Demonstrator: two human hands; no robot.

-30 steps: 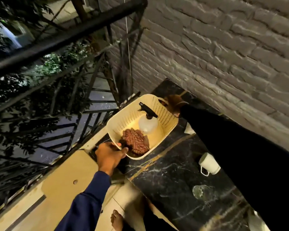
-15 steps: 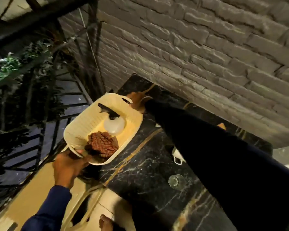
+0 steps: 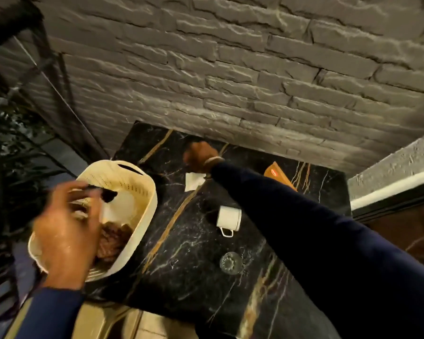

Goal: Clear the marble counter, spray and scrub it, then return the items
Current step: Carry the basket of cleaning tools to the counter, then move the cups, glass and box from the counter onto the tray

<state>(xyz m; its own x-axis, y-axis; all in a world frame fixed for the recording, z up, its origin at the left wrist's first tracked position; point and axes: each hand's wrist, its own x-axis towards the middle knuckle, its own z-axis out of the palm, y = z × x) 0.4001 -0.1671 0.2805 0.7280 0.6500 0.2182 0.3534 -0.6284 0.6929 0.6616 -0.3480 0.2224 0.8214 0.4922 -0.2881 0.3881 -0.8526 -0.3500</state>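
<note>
Nearest, at 7 o'clock: my left sleeve (image 3: 52, 314), then my left hand (image 3: 66, 231), motion-blurred, fingers spread above the cream basket (image 3: 146, 211). The fingertips sit at the black trigger of the spray bottle (image 3: 108, 195); I can't tell whether they grip it. The hand blocks much of the basket's near half. The basket overhangs the 9 o'clock edge of the black marble surface (image 3: 181, 277). Inside it, the bottle lies toward the far end and a brown scrubber (image 3: 114, 241) sits nearer me, partly behind my palm.

Mid surface: a clear glass (image 3: 230, 263) at about 5 o'clock from centre. A white mug (image 3: 228, 216) lies on its side beyond it, handle toward me. My right sleeve (image 3: 328, 236) crosses in from 4 o'clock and covers the surface's right side.

Far: white paper (image 3: 194, 182) lies flat on the marble. My right hand (image 3: 200, 156) is just past it at 12 o'clock, fingers curled, close to the wall; I can't tell whether it holds anything. An orange packet (image 3: 278, 173) at 1 o'clock is half hidden by the sleeve. The hands are well apart. Behind is a grey brick wall (image 3: 230, 69), with a dark railing (image 3: 47, 69) and foliage (image 3: 10, 148) at 10 o'clock.
</note>
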